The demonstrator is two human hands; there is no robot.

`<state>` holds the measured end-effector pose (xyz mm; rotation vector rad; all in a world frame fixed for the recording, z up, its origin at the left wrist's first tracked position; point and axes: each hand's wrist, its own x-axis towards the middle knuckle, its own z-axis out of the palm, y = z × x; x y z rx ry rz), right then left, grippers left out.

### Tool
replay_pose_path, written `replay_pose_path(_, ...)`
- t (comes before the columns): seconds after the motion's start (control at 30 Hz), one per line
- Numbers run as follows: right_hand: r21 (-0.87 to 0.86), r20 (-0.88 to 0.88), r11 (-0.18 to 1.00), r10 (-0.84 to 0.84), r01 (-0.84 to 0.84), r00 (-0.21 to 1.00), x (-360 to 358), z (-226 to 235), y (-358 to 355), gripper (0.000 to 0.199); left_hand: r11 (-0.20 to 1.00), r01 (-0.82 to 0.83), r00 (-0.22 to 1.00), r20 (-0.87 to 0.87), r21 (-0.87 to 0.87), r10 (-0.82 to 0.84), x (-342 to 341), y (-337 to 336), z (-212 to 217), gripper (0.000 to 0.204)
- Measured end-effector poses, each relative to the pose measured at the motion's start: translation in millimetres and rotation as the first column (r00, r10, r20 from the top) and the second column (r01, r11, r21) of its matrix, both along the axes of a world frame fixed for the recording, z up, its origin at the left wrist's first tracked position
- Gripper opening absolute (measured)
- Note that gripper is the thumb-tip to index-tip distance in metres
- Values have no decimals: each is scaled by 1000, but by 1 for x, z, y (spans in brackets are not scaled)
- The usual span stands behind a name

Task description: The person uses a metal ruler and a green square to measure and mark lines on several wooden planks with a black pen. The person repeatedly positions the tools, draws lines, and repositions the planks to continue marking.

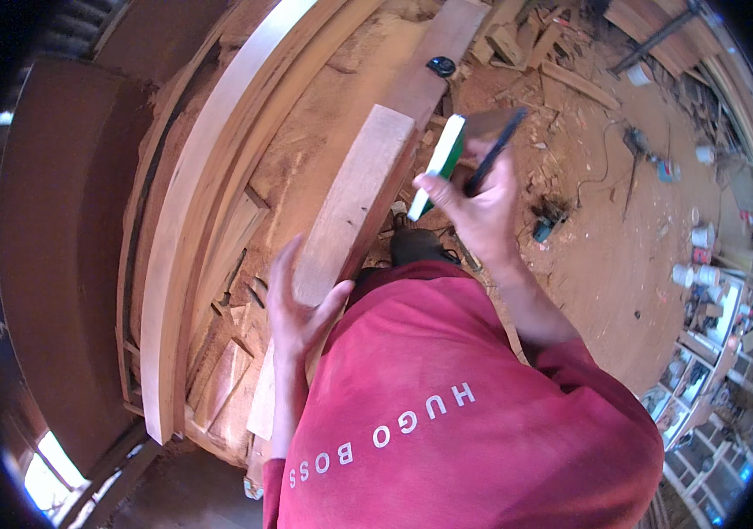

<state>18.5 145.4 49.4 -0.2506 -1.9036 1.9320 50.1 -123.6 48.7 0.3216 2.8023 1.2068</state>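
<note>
A thick squared wooden block [354, 198] lies lengthwise in front of me, with dark marks on its top face. My left hand [295, 304] grips its near end, fingers on the left side and thumb on the right. Off the block's right side, my right hand [486, 207] is raised and closed. Between its thumb and fingers is a flat green piece with a white edge [438, 167]; its exact kind is unclear. A thin dark stick [495, 152], like a pencil, also rises from this hand. Farther along sits a black tape measure [441, 66] on a board.
Long planed beams [184, 229] run along my left, above a surface covered in sawdust. Offcuts [522, 40] are heaped at the far end. To the right, a power tool [551, 216] lies on the dusty floor, with white buckets [702, 236] and a shelf [702, 353] beyond.
</note>
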Motion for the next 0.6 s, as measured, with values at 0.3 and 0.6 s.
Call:
replay_pose_path(0.3,43,257,961,254,-273,932,-22,-19,-22,40,967,95,988,99,238,-122,-74,57,-6,43)
replay_pose_path(0.6,376,578,654,387,-656,718,-51,-22,33,36,842,-415,877,396,345,270,-102,15,-52,39)
